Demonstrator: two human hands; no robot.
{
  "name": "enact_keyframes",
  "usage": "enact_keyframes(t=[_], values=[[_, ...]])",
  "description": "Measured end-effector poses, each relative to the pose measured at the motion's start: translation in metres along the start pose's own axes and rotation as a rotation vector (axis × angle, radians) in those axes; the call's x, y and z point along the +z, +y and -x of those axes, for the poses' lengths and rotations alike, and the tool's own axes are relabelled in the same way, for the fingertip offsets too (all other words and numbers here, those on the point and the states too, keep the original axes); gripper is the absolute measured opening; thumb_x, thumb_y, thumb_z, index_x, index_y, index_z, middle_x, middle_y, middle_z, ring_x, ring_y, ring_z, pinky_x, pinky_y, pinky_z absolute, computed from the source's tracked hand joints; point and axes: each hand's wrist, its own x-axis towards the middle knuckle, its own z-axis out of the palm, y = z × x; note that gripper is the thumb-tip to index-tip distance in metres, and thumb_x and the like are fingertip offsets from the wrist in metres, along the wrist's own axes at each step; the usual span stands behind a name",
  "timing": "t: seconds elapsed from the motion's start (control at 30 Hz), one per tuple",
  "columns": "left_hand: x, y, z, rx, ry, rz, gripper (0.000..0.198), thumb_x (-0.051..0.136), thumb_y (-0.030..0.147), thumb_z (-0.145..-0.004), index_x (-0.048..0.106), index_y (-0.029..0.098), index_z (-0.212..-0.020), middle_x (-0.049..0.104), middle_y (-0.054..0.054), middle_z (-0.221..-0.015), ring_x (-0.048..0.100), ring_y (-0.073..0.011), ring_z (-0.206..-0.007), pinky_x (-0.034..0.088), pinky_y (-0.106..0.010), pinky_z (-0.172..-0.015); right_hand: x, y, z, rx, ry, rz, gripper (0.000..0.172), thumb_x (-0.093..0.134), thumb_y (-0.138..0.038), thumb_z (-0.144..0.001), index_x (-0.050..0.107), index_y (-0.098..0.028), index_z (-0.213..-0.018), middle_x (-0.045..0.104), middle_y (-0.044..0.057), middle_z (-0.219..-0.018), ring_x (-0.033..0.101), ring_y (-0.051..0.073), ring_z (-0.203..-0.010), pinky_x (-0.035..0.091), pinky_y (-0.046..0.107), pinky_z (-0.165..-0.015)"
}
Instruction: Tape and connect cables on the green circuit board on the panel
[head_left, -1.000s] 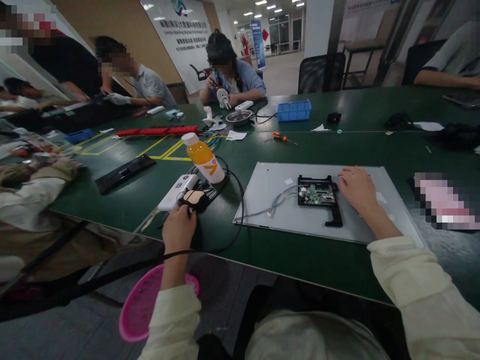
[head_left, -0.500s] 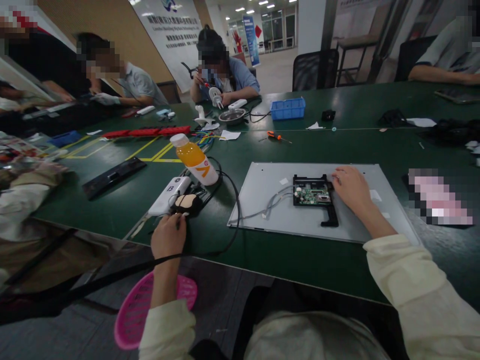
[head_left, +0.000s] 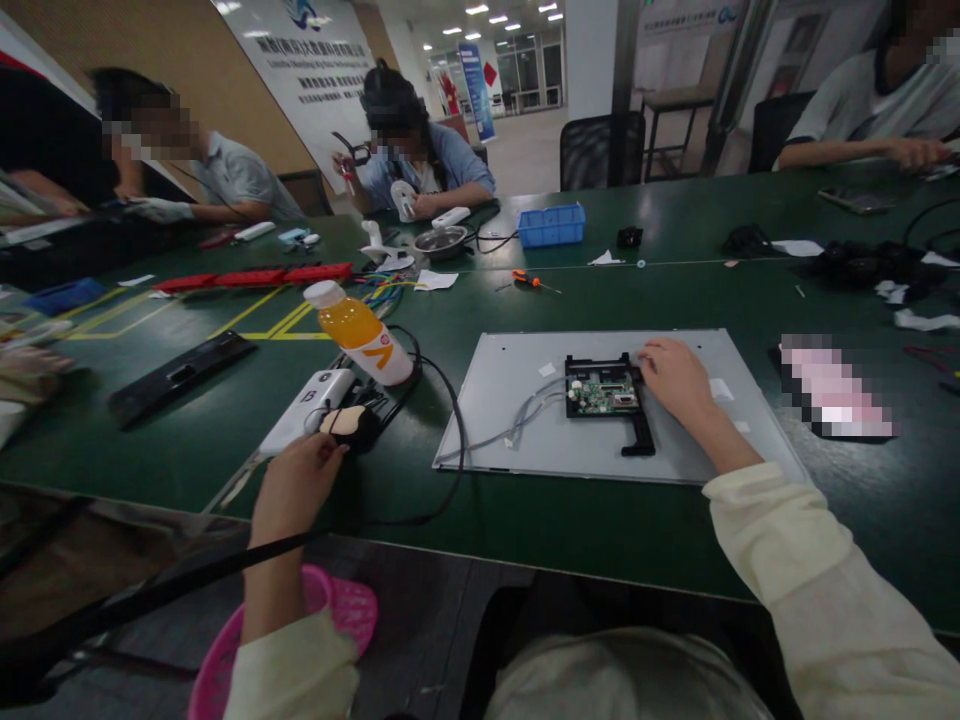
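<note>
A grey metal panel (head_left: 517,400) lies flat on the green table (head_left: 600,300). A green circuit board (head_left: 604,390) in a black frame sits on the panel, with grey wires running off to its left. My right hand (head_left: 671,378) rests palm down beside the board's right edge, fingers curled over the frame's corner. My left hand (head_left: 294,487) is at the table's near edge, fingers pinched beside a small black and tan object (head_left: 346,424) that lies next to a white device (head_left: 306,410). What the pinch holds is too small to name.
An orange juice bottle (head_left: 358,334) lies tilted behind the white device, ringed by a black cable. A pink basket (head_left: 217,670) sits below the table edge. Farther off are a blue bin (head_left: 551,225), an orange screwdriver (head_left: 529,281), a red strip and several seated people.
The view has swung right, so everything sits further left in frame. My left hand has drawn back slightly from the black and tan object toward the table edge. My right hand stays by the board.
</note>
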Motion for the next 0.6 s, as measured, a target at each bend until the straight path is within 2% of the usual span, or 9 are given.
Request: enact_keyframes(t=[0.1,0.17,0.43,0.6], values=[[-0.001,-0.002,-0.001,0.058,-0.021,-0.129,0.018,0.047,0.036,-0.082,0.059,0.023,-0.083,0.064,0.002,-0.085,0.059,-0.0171,-0.082,0.043,-0.024,-0.073,-0.001,-0.001,0.0,-0.001,-0.003,-0.004,0.031,0.042,-0.016,-0.087,0.071,-0.015,-0.097,0.066,0.011,-0.107,0.054,0.025,-0.102,0.041,0.037,-0.091],[-0.001,-0.003,-0.002,0.022,-0.02,-0.163,0.021,0.043,0.037,-0.084,0.058,0.023,-0.086,0.065,0.001,-0.086,0.06,-0.0182,-0.084,0.044,-0.026,-0.075,-0.002,-0.001,-0.001,-0.001,-0.003,-0.007,0.03,0.042,-0.016,-0.087,0.071,-0.015,-0.097,0.066,0.012,-0.107,0.054,0.025,-0.103,0.041,0.037,-0.092],[0.0,-0.013,-0.004,-0.043,-0.152,0.091,0.014,0.057,0.039,-0.075,0.055,0.026,-0.081,0.065,0.011,-0.071,0.063,-0.0142,-0.074,0.046,-0.023,-0.068,-0.003,-0.003,-0.002,0.0,-0.002,-0.011,0.031,0.041,-0.015,-0.087,0.07,-0.013,-0.098,0.066,0.012,-0.108,0.055,0.025,-0.104,0.04,0.036,-0.093],[0.005,-0.015,-0.001,-0.111,-0.08,0.117,0.015,0.06,0.039,-0.07,0.058,0.027,-0.079,0.064,0.012,-0.069,0.062,-0.0123,-0.07,0.046,-0.022,-0.067,-0.002,-0.003,-0.002,0.004,-0.016,-0.02,0.031,0.041,-0.014,-0.087,0.069,-0.014,-0.099,0.066,0.012,-0.107,0.055,0.025,-0.103,0.04,0.036,-0.093]])
